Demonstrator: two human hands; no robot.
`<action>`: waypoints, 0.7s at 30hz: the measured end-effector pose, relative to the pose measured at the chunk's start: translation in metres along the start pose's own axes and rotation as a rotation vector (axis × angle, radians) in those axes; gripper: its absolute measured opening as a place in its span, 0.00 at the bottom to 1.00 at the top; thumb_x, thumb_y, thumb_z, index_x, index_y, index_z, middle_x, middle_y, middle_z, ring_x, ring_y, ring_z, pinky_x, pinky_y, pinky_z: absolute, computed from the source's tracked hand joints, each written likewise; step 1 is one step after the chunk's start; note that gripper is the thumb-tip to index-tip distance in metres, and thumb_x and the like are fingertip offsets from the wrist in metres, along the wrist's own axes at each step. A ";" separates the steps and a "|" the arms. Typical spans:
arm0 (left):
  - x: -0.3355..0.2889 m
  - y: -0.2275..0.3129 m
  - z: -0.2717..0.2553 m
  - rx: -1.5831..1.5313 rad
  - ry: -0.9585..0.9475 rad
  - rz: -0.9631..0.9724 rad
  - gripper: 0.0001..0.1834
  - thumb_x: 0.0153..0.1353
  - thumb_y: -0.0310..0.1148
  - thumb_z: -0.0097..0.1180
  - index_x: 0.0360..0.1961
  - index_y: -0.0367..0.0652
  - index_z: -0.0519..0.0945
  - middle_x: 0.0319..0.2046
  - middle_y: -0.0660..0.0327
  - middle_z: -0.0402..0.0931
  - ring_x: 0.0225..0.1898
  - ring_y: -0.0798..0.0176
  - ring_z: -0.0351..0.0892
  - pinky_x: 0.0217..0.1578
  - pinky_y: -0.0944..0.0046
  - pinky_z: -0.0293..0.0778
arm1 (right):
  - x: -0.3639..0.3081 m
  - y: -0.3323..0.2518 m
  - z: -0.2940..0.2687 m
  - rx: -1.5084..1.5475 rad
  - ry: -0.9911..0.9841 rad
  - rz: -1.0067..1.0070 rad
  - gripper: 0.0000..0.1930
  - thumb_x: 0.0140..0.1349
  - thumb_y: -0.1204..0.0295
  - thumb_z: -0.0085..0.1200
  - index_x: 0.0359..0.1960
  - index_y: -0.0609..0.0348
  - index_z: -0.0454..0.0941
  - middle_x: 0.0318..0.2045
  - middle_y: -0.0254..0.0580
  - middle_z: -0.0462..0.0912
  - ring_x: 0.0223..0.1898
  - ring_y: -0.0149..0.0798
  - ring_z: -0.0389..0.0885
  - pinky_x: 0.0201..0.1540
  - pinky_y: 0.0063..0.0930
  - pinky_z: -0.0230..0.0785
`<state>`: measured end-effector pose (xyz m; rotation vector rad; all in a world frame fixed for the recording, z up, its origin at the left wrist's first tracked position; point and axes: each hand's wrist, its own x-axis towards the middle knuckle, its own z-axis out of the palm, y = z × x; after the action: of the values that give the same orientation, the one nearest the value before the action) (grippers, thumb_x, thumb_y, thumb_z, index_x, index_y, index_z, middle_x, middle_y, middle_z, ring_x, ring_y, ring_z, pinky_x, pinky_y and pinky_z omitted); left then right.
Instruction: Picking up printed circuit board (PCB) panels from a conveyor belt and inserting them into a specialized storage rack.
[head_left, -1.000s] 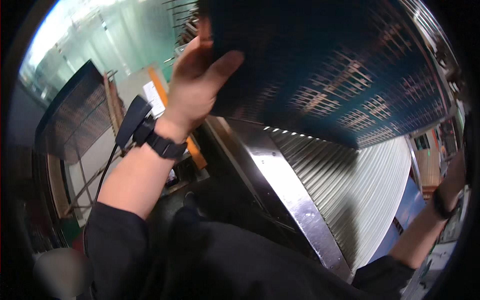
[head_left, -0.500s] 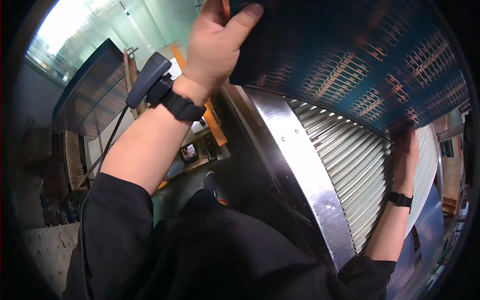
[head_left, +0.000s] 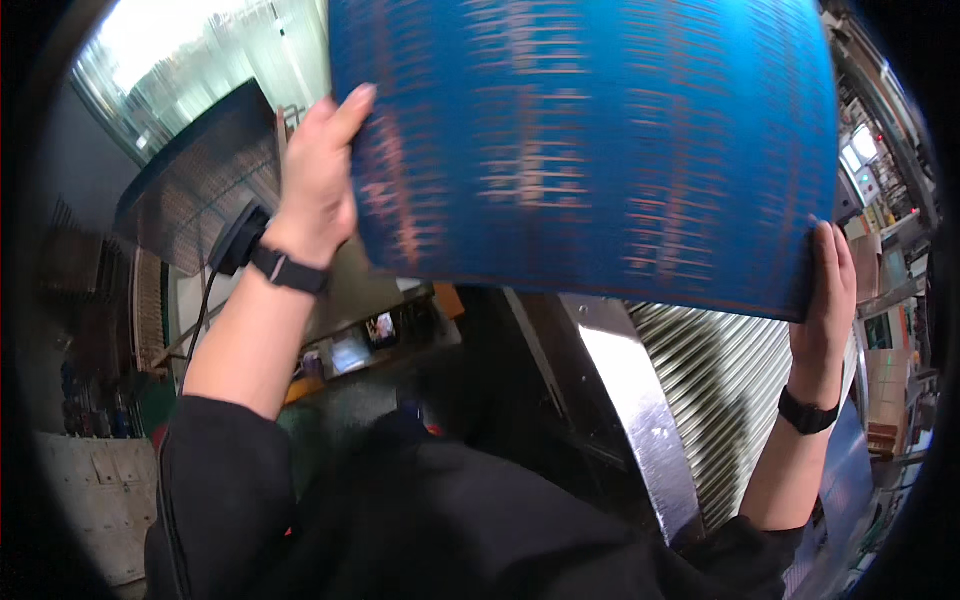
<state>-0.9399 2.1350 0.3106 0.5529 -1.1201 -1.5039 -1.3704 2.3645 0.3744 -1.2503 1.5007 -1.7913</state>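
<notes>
Between both hands I hold up a large blue circuit board panel (head_left: 590, 150) with rows of copper-coloured patterns, slightly smeared by motion. My left hand (head_left: 318, 180) grips its left edge, the thumb lying on the near face and the other fingers mostly out of sight. At the lower right corner, my right hand (head_left: 828, 290) is closed on the right edge. The panel is tilted with its broad face toward me, and its top runs out of view. Below its right half lies a roller conveyor (head_left: 710, 370) with a shiny metal side rail (head_left: 635, 400).
Another dark panel (head_left: 205, 175) leans in a rack at the left. Behind my left forearm is a workbench (head_left: 375, 285) with small items on it. A blue sheet (head_left: 848, 465) stands at the lower right, past the conveyor. Machinery and shelving (head_left: 880, 190) line the far right.
The panel has swung left and turned its face toward me, now bright blue rather than dark. My left hand has moved left and down, while the right stays at the panel's right corner.
</notes>
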 end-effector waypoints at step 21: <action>-0.085 0.170 -0.244 -0.201 0.403 0.091 0.17 0.76 0.40 0.47 0.57 0.39 0.72 0.50 0.53 0.80 0.47 0.56 0.84 0.49 0.53 0.84 | 0.026 -0.111 0.329 0.338 -0.651 -0.151 0.19 0.70 0.68 0.56 0.57 0.67 0.72 0.48 0.43 0.83 0.48 0.33 0.82 0.53 0.28 0.75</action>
<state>-0.6310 2.1432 0.3314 0.6227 -0.6652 -1.3330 -1.0767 2.2101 0.4807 -1.5848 0.7286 -1.4318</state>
